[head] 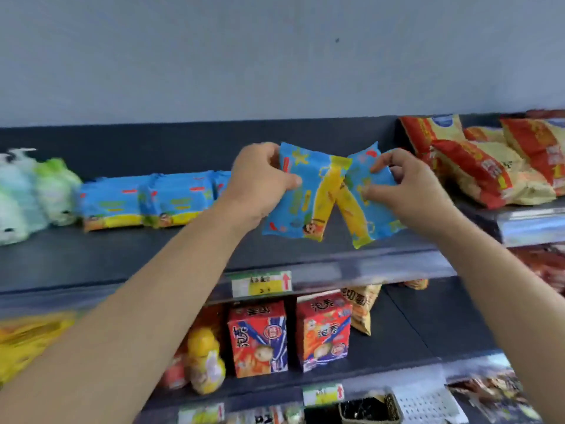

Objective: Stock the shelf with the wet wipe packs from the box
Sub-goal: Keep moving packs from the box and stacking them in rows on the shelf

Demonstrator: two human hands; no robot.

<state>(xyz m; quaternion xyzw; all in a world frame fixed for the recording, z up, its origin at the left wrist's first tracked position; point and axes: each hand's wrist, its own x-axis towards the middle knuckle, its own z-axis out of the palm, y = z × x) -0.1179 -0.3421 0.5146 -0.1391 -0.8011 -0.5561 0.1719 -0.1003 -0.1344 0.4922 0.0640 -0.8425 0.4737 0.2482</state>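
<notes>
Motion blur smears the left edge of the view. The pale green packs (33, 191) at the far left of the shelf (122, 255) are hard to make out, and no wrapper's print can be read. The left hand (260, 185) covers one side of the left pack (301, 197) and hides the near end of the row of packs (146, 200) lying on the shelf behind it. Its fingers (270, 156) curl over that pack's top edge, with the thumb on the front. The right hand (409, 191) pinches the right pack (363, 206) by its side. Both blue packs are held above the shelf, and their yellow edges meet in a V. Snack bags (489, 166) are piled just to the right. Below, a price tag (261, 283) sits on the rail. Two red cartons (256, 341) stand on the lower shelf, and a yellow bottle (204, 359) is partly hidden by the left forearm.
</notes>
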